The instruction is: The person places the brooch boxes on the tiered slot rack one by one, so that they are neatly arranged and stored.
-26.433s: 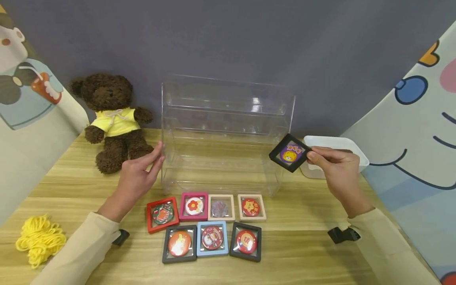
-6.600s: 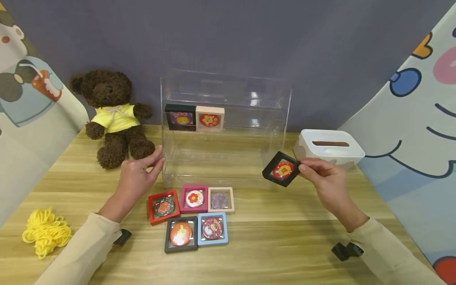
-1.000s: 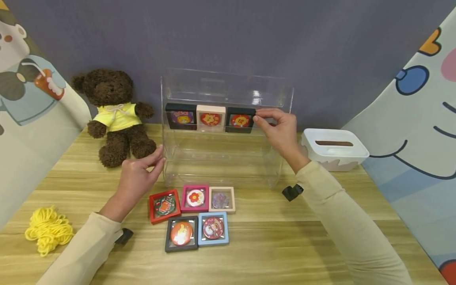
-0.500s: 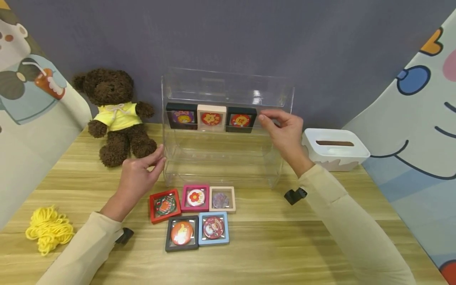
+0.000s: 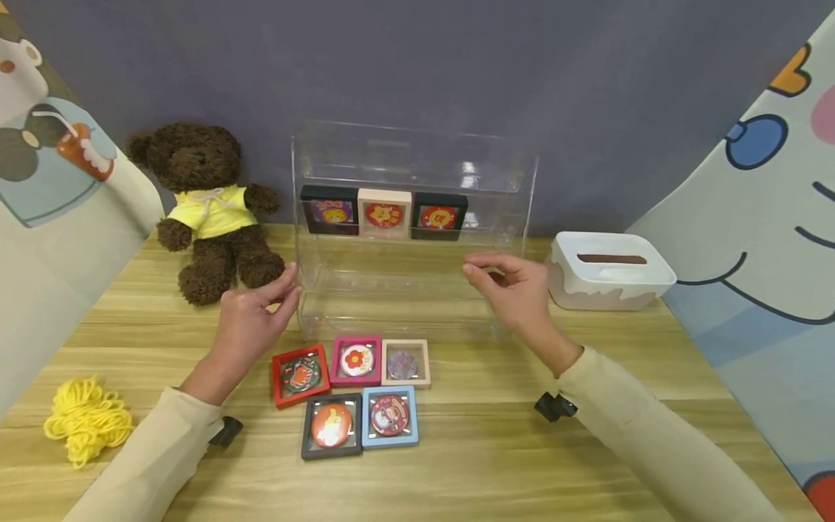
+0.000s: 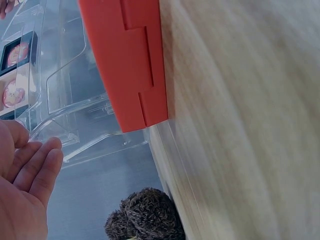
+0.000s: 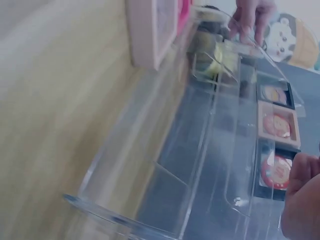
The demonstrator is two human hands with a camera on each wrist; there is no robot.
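Note:
A clear stepped display rack (image 5: 417, 159) stands at the back of the table, three framed badges in a row on its upper shelf: a black one with a purple badge (image 5: 330, 211), a cream one with a star badge (image 5: 385, 214) and a black one with a red badge (image 5: 439, 217). My left hand (image 5: 251, 319) pinches the rack's left side edge between thumb and fingers. Nothing is in my right hand (image 5: 518, 293), loosely curled in front of the rack's right part, below the red badge's frame. In the right wrist view its fingers are mostly cut off.
Several framed badges lie before the rack: red (image 5: 301, 375), magenta (image 5: 356, 361), cream (image 5: 405, 364), dark grey (image 5: 332, 426) and light blue (image 5: 390, 416). A brown teddy bear (image 5: 209, 210) sits left, a white tissue box (image 5: 613, 272) right. Yellow yarn (image 5: 88, 420) lies front left.
The black frame with the red badge went from my right hand onto the upper shelf, following two others. My right hand has let go and dropped lower. The left hand stays at the rack.

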